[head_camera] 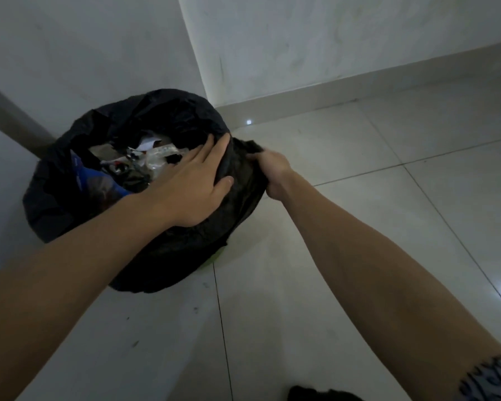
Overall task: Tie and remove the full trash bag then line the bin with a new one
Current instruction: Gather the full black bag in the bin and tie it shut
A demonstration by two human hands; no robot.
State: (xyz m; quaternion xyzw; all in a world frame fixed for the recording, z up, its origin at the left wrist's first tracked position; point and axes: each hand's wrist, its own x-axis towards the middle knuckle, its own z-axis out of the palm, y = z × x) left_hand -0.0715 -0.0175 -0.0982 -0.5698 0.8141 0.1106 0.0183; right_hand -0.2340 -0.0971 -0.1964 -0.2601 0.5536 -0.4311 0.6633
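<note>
A black trash bag (168, 256) covers a bin standing in a wall corner, its mouth open and folded over the rim. Inside lies mixed rubbish (133, 164): paper, clear plastic and something blue. A sliver of the bin's green base (216, 257) shows at the lower right of the bag. My left hand (197, 186) lies on the bag's right rim, fingers spread over the edge and thumb pressed against the plastic. My right hand (272, 172) is closed on a bunched fold of the bag just outside the right rim.
Pale glossy floor tiles (359, 227) stretch to the right and toward me. White walls (301, 39) with a skirting board meet behind the bin. A dark object (315, 395) lies at the bottom edge of the view, near my right arm.
</note>
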